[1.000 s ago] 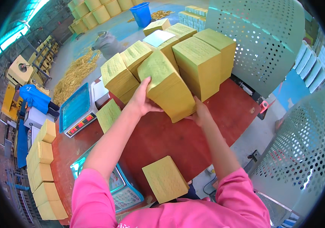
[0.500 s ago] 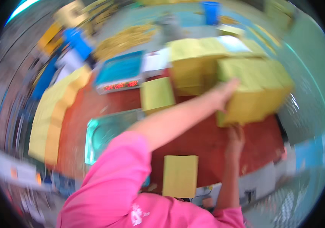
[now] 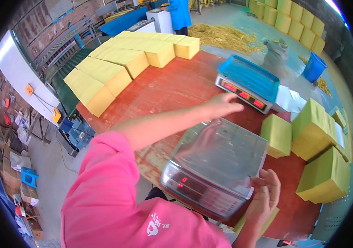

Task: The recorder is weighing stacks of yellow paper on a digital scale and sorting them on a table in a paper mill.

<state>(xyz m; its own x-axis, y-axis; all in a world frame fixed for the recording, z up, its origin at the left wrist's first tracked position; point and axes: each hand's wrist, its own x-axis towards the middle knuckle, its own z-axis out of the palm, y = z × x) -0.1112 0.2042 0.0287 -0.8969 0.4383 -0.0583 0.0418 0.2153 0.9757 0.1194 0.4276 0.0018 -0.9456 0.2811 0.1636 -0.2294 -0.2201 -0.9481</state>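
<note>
My left hand (image 3: 222,106) reaches over the far edge of a silver weighing scale (image 3: 226,151), its fingers stretched out and holding nothing. At the scale's near right corner, my right hand (image 3: 264,196) has its fingers half bent and apart, with nothing visible in them; whether it touches the scale is unclear. The scale's metal plate is bare and reflects my left arm. Just right of the scale stands a small block of yellow paper (image 3: 276,135). A yellow sheet or block (image 3: 269,221) lies partly hidden below my right hand.
A second scale with a blue tray (image 3: 249,78) stands farther back. Larger yellow paper blocks (image 3: 324,175) line the table's right side, and rows of them (image 3: 102,78) its far left. Beyond are a sack (image 3: 275,58), a blue bin (image 3: 315,67) and a person in blue (image 3: 179,14).
Both hands have left the large yellow paper block, which now stands at the table's right. My view has turned left, and my hands are now around the silver scale.
</note>
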